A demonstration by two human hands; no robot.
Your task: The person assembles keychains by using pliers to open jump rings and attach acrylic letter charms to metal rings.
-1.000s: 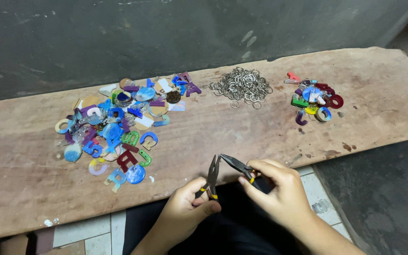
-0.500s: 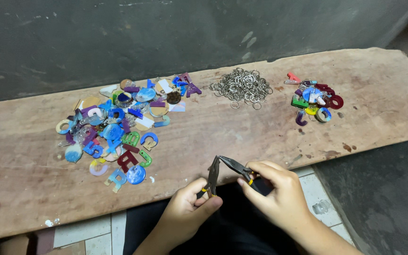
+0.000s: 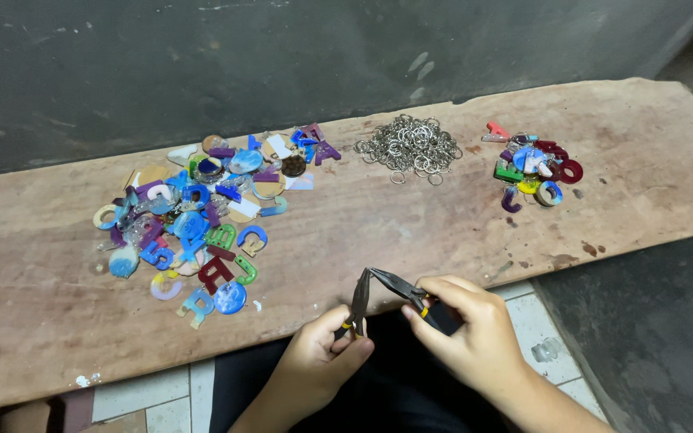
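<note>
Pliers (image 3: 360,298) and pliers (image 3: 399,287), tips meeting over bench (image 3: 443,232) near edge; left hand (image 3: 322,353), right hand (image 3: 463,329) grip each closed; bare wood ahead.

A makeshift home craft corner: a rough, stained wooden plank serves as tabletop (image 3: 378,232) against a bare dark wall (image 3: 282,56), over a tiled floor (image 3: 146,409). Beyond the grip lie heaps of coloured resin letters (image 3: 202,208) and metal rings (image 3: 411,144), suggesting keychain making

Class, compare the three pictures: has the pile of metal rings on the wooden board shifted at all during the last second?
No. The pile of metal rings keeps its place on the wooden board, between the two heaps of coloured letters.
</note>
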